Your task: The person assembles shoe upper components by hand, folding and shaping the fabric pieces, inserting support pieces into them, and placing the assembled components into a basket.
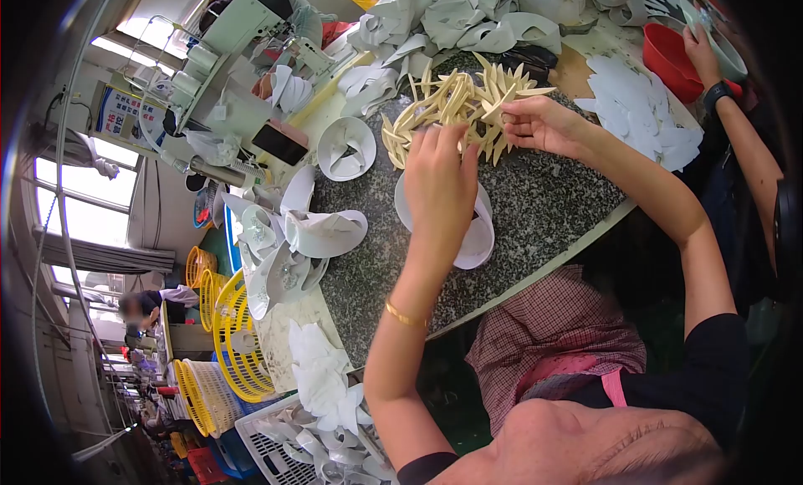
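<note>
A heap of cream-yellow, pointed strips (452, 100) lies on the speckled stone tabletop (535, 205). My left hand (442, 171), with a gold bracelet at its wrist, is at the near edge of the heap. Its fingers are curled together, and whatever is between the fingertips is hidden. Beneath that hand lies a curved white piece (477, 242), partly covered by it. On the heap's right side, my right hand (544, 125) has thumb and forefinger pinched at the end of a yellow strip (523, 94).
Curved white pieces (326, 232) stand at the left, near a phone (280, 142). Flat white cutouts (640, 109) lie to the right. A co-worker's hand (701, 54) is over a red bowl (669, 63). A sewing machine (242, 33) and yellow baskets (238, 343) stand further left.
</note>
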The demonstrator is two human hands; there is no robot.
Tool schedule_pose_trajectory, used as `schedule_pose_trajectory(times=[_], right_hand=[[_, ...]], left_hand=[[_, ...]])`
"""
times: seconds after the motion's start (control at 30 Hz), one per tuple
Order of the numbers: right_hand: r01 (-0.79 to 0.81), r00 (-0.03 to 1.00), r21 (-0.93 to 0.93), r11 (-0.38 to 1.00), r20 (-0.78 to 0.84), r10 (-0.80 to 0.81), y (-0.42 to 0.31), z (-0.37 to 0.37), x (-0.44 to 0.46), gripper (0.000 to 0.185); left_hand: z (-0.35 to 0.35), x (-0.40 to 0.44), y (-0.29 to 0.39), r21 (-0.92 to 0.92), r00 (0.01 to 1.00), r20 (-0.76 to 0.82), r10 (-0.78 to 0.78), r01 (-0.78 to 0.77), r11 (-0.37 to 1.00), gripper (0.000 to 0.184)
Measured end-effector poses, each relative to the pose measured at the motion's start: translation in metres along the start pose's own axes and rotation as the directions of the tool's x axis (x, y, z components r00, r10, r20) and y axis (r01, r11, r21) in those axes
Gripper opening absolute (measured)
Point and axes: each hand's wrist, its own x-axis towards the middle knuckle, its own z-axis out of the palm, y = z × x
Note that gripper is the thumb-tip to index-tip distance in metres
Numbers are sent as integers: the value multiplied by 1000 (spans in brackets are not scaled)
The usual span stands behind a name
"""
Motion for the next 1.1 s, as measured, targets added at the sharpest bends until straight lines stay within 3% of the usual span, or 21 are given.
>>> schedule_pose_trajectory(times=[0.13, 0.17, 0.2, 0.23, 0.3, 0.33, 0.37, 0.43, 0.47, 0.5, 0.57, 0.6, 0.7, 0.77, 0.8, 0.83, 0.9, 1.03, 1.1], right_hand=[[136, 989, -162, 977, 87, -123, -4, 10, 4, 13], [163, 984, -247, 955, 116, -137, -5, 10, 5, 13], [192, 978, -350, 917, 140, -152, -8, 8, 8, 20], [187, 980, -346, 920, 134, -149, -7, 7, 10, 20], [514, 852, -578, 634, 255, -458, -4, 7, 13, 32], [533, 835, -640, 554, 289, -469, -4, 3, 17, 47], [529, 838, -637, 561, 286, -465, -3, 4, 20, 47], [562, 798, -768, 307, 407, -444, -3, 7, 25, 48], [589, 762, -768, 251, 425, -489, 8, 0, 39, 48], [592, 759, -766, 252, 424, -493, 9, 1, 40, 48], [589, 698, -806, 66, 466, -544, 10, 1, 42, 42], [591, 695, -804, 65, 466, -548, 10, 2, 41, 42], [560, 667, -822, 105, 371, -646, 10, 15, 26, 37], [596, 611, -778, 196, 282, -740, -1, 37, -5, 29], [660, 529, -743, 112, 353, -771, -1, 46, -17, 28], [657, 535, -745, 117, 351, -768, 1, 54, -24, 28], [819, 130, -479, -317, 692, -710, 4, 68, -32, 31], [830, 199, -484, -278, 721, -663, 16, 73, -48, 21], [827, 250, -522, -209, 675, -694, 20, 75, -63, 19]], left_hand=[[39, 38, -22, 143, 991, 111, 78, -93, 985, 24], [48, 46, -28, -74, 949, 286, -136, 163, 984, 27], [50, 51, -30, -231, 825, 489, -285, 437, 869, 29], [51, 52, -33, -231, 820, 497, -284, 440, 868, 29], [46, 54, -39, -179, 825, 462, -326, 446, 877, 30], [38, 58, -35, -145, 769, 515, -378, 513, 846, 36], [38, 56, -38, -141, 764, 520, -382, 518, 844, 36], [37, 53, -45, -302, 743, 533, -405, 615, 729, 45], [35, 53, -49, -381, 695, 612, -377, 677, 630, 51], [28, 56, -48, -378, 695, 613, -376, 675, 633, 51], [13, 59, -43, -477, 581, 698, -418, 813, 334, 48], [-1, 61, -38, -503, 540, 741, -400, 840, 203, 48], [-30, 53, -25, -588, 586, 683, -436, 795, 149, 49], [-46, 40, -21, -580, 621, 683, -385, 781, 230, 50], [-52, 34, -15, -568, 615, 700, -362, 787, 239, 50], [-56, 27, -9, -555, 607, 720, -337, 795, 246, 50], [-59, 15, -3, -559, 601, 734, -315, 799, 223, 50], [-78, -13, 16, -609, 610, 715, -342, 783, 125, 45], [-88, -42, 10, -394, 819, 389, -421, 561, 728, 41]])
